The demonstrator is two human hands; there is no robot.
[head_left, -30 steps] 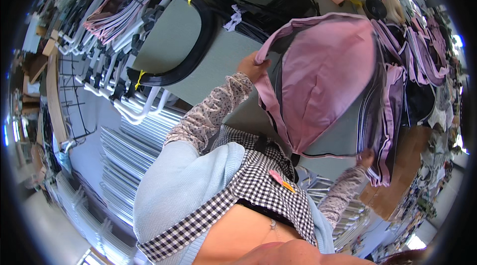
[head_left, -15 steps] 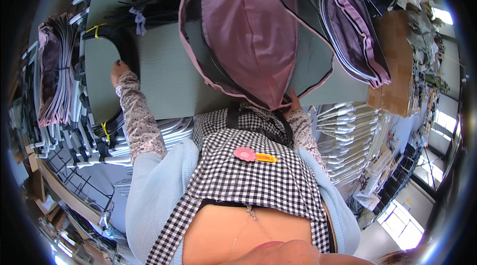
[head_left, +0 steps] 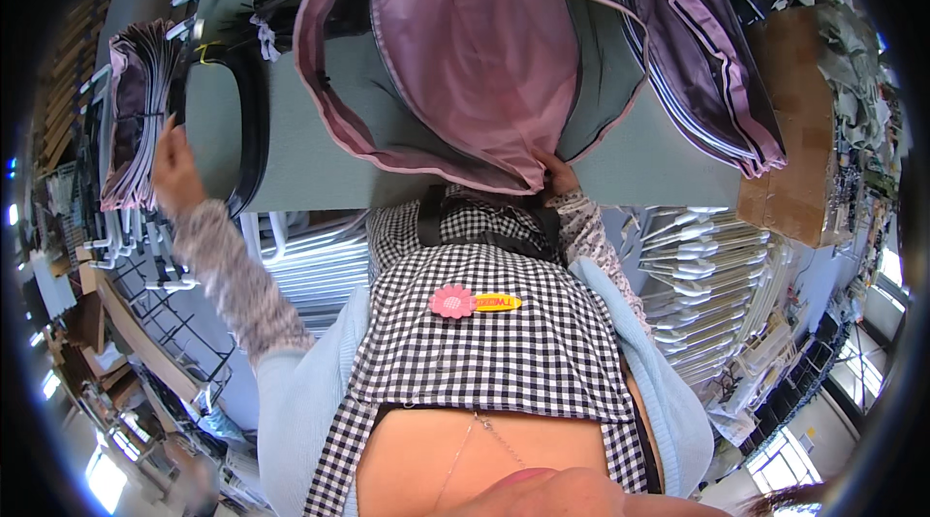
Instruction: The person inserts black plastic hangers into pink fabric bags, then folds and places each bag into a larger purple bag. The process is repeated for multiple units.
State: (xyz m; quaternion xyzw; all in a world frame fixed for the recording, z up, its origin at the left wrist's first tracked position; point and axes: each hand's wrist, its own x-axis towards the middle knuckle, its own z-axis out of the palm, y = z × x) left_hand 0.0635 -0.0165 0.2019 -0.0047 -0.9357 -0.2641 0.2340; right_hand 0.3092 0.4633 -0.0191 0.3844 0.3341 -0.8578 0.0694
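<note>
A brown cardboard box (head_left: pixel 792 154) sits at right, near stacked white rods (head_left: pixel 690 277) and a bright window (head_left: pixel 781 466).

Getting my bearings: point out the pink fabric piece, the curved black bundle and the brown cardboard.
Pink fabric piece (head_left: pixel 475 42): head view, central panel.
Curved black bundle (head_left: pixel 256 125): head view, outer bend.
Brown cardboard (head_left: pixel 790 129): head view, bare face.
</note>
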